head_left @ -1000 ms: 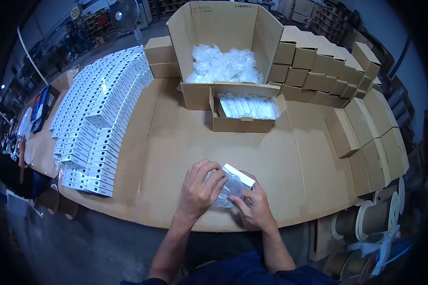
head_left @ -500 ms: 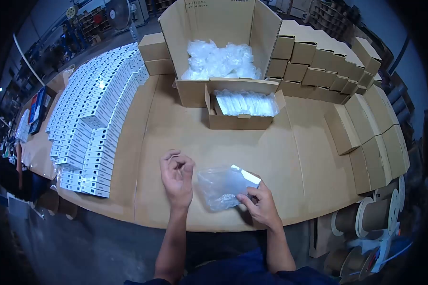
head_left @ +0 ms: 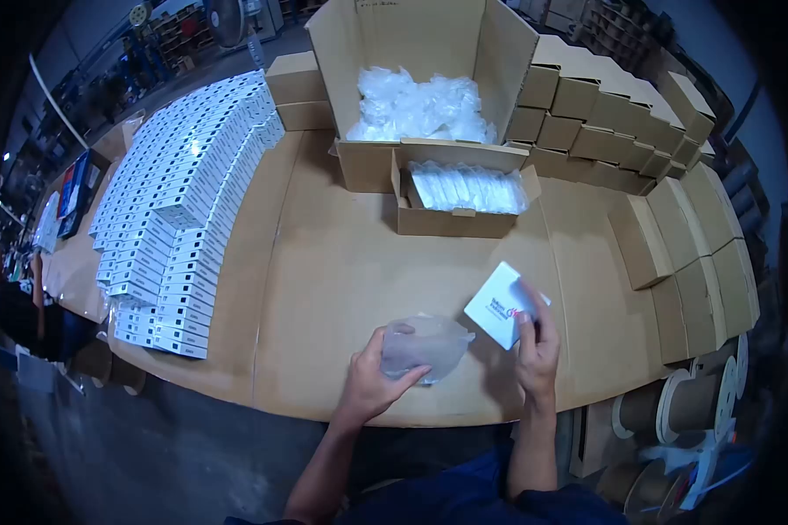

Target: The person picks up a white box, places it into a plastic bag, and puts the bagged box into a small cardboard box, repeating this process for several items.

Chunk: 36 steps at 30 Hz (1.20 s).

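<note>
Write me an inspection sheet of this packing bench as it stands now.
Surface: brown cardboard-covered bench.
Job's things: clear crumpled plastic bag; small white square box with red print.
Clutter: rows of white cartons; large open box of plastic bags; small open tray box; stacked brown cartons.
Grippers: left hand holds the bag; right hand holds the white box.
Cables: nothing seen.
Surroundings: cardboard reels, another person.

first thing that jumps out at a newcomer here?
Probably the hands at the near edge of the cardboard-covered table: the left hand pinches a clear plastic bag, and the right hand holds up a small white box with red print. Next, the long rows of white boxes fanned down the left side, and the big open carton of plastic bags at the back.
</note>
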Each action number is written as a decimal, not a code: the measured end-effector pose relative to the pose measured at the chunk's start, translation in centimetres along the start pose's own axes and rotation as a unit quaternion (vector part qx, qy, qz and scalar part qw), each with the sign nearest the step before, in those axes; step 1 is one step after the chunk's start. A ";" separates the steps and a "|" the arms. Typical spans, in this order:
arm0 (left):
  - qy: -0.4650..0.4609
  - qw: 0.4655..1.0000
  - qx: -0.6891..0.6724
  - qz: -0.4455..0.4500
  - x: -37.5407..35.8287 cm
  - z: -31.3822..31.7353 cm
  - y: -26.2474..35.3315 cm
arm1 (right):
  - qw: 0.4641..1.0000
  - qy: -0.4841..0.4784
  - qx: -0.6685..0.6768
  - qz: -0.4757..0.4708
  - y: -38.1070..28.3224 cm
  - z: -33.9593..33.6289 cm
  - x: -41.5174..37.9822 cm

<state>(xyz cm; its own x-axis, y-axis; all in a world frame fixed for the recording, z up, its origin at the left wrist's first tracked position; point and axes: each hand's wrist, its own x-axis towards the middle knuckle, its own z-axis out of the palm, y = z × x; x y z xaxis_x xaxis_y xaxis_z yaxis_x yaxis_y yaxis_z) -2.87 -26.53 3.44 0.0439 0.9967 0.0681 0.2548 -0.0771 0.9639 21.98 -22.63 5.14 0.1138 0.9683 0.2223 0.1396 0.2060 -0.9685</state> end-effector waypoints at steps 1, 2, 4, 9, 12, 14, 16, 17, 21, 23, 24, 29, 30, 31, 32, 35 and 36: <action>-0.003 1.000 0.000 0.011 -0.1 0.2 0.0 | 0.998 0.046 0.031 -0.019 0.0 -0.3 0.4; -0.012 1.000 -0.002 0.008 -0.2 0.3 0.1 | 0.997 0.046 0.064 -0.020 -0.4 -0.3 0.7; -0.027 1.000 -0.005 0.002 -0.3 0.4 0.1 | 0.990 0.046 0.132 -0.024 -1.7 0.3 1.1; -0.034 0.999 -0.015 0.024 -0.2 1.0 -0.5 | 0.976 -0.013 0.205 -0.072 -3.3 3.7 2.0; -0.025 0.999 -0.001 0.031 -0.1 0.8 -0.3 | 0.979 -0.063 0.183 -0.064 -3.1 4.5 2.1; -0.017 1.000 -0.006 0.026 -0.1 0.5 -0.4 | 0.978 -0.102 0.168 -0.072 -2.9 4.4 2.2; -0.006 0.999 -0.029 0.024 -0.2 0.3 -0.7 | 0.981 -0.115 0.141 -0.060 -3.9 4.1 2.3; -0.011 0.999 -0.029 0.012 -0.3 0.1 -0.7 | 0.983 -0.121 0.127 -0.053 -4.3 3.9 2.3; -0.016 0.999 -0.034 -0.001 -0.3 -0.1 -0.4 | 0.980 -0.154 0.105 -0.074 -3.6 3.5 2.6; -0.013 0.999 -0.037 -0.002 -0.5 0.1 -0.5 | 0.980 -0.174 0.083 -0.046 -4.1 3.4 2.6; -0.018 0.999 -0.043 -0.004 -0.5 0.1 -0.5 | 0.980 -0.183 0.071 -0.033 -4.3 3.3 2.6; -0.052 0.969 -0.241 0.007 -1.2 0.3 -1.2 | 0.986 -0.159 -0.011 -0.056 -3.6 4.4 2.7; -0.041 0.962 -0.268 -0.012 -1.4 0.5 -1.8 | 0.986 -0.166 -0.003 -0.031 -3.3 4.4 2.6; -0.029 0.955 -0.294 -0.028 -1.3 0.7 -2.7 | 0.985 -0.171 0.005 -0.008 -3.1 4.5 2.8; -0.016 0.947 -0.319 -0.043 -1.2 0.8 -3.3 | 0.981 -0.191 -0.021 -0.005 -2.9 4.5 2.6; 0.012 0.903 -0.420 -0.090 -1.4 1.6 -3.8 | 0.978 -0.178 0.089 0.063 -1.2 5.2 1.6; 0.029 0.900 -0.425 -0.090 -1.3 1.8 -3.5 | 0.972 -0.161 0.157 0.065 -1.7 5.4 1.2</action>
<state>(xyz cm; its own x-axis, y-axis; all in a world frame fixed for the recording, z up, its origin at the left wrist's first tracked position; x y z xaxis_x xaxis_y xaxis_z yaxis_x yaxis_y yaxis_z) -2.09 -27.61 -0.44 0.0187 0.9926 -0.1202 -0.5802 0.1087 0.8072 16.61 -21.03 6.41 -0.2113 0.9725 0.0981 -0.1691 0.0625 -0.9836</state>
